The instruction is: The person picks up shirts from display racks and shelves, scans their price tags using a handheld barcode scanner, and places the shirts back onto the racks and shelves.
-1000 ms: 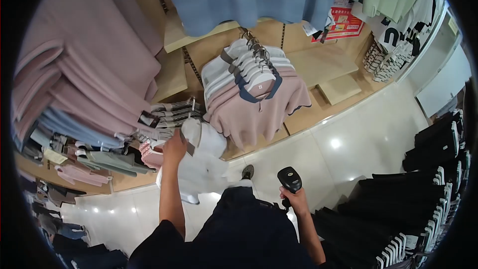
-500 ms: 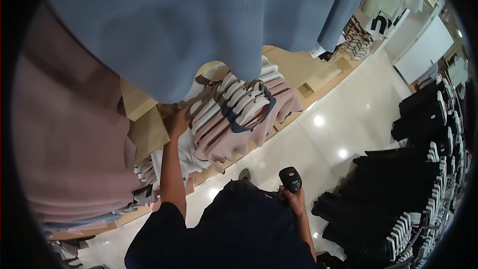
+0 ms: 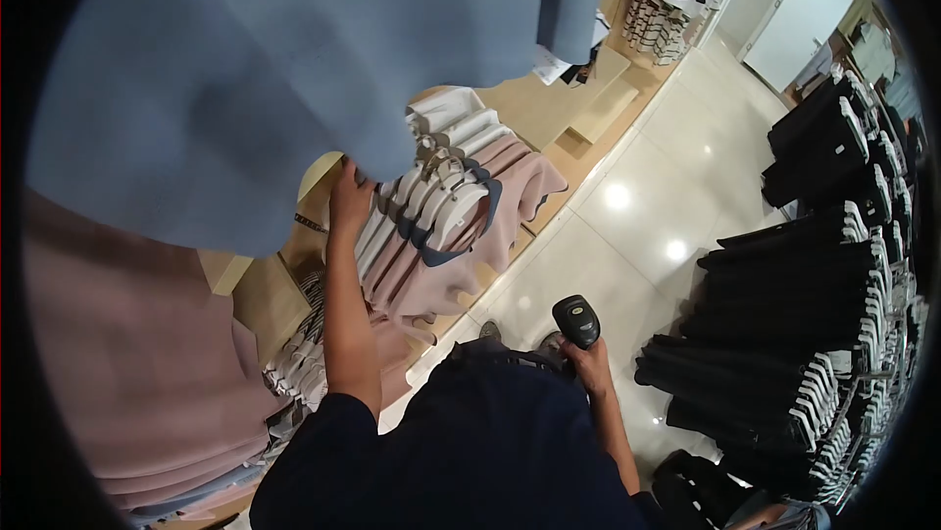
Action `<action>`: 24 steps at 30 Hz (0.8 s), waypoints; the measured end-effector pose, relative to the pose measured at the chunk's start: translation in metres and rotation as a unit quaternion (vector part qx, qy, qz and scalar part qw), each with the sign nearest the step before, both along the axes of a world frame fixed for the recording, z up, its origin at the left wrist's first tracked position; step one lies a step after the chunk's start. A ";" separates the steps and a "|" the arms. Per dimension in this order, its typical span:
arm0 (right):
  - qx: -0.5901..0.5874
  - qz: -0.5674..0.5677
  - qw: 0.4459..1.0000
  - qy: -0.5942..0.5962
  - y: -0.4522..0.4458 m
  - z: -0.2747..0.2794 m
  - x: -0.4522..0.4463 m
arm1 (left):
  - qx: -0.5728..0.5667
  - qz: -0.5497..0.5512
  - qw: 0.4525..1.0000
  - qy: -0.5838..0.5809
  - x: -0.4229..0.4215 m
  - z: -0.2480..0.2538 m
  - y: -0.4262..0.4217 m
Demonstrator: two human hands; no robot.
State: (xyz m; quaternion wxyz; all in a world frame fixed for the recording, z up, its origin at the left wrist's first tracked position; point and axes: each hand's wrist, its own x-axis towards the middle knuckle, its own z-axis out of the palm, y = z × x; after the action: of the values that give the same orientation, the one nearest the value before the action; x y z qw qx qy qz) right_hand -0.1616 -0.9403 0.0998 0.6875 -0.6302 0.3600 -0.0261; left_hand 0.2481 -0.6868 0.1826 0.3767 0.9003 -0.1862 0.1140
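Note:
My right hand point(image 3: 591, 365) is wrapped round the handle of a black barcode scanner point(image 3: 576, 322), held beside my waist. My left hand point(image 3: 349, 199) reaches in under the hem of a hanging blue garment point(image 3: 392, 30), at the back end of a row of hung shirts. Its fingertips are partly hidden there, so what they grip, if anything, does not show. Next to it the pink shirts point(image 3: 483, 253) with dark blue collars hang on white hangers point(image 3: 459, 214), close-packed, with white shirts point(image 3: 453, 110) further along.
Pink garments point(image 3: 137, 334) hang at my left. A wooden shelf point(image 3: 539, 89) runs along the display. To the right, black garments point(image 3: 784, 285) hang on racks above the shiny tiled floor point(image 3: 627, 226). A white door panel point(image 3: 799, 20) stands at the far right.
My left hand has moved up along the row, further under the blue garment. The view has shifted, and the scanner stays in my right hand.

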 end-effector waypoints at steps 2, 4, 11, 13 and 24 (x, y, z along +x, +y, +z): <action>0.006 -0.010 1.000 -0.001 -0.002 -0.003 -0.002 | 0.023 -0.020 1.000 -0.005 0.007 -0.046 0.024; 0.019 -0.020 1.000 -0.003 -0.007 -0.012 -0.005 | 0.034 -0.025 0.998 0.035 -0.002 -0.067 0.037; 0.018 -0.028 0.999 -0.013 -0.010 -0.025 -0.010 | -0.045 -0.042 0.996 -0.061 0.084 -0.107 0.085; 0.026 -0.034 0.999 -0.006 -0.010 -0.022 -0.013 | 0.063 -0.019 0.997 0.039 0.061 -0.055 0.047; 0.007 -0.072 0.997 -0.005 0.009 -0.013 -0.037 | 0.026 -0.096 0.987 -0.127 0.197 -0.126 0.020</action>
State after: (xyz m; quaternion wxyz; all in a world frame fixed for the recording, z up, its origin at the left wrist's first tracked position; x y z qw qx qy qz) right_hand -0.1982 -0.9317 0.0868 0.6900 -0.5977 0.4012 -0.0759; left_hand 0.4446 -0.6672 0.0562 0.3355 0.8659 -0.3209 0.1864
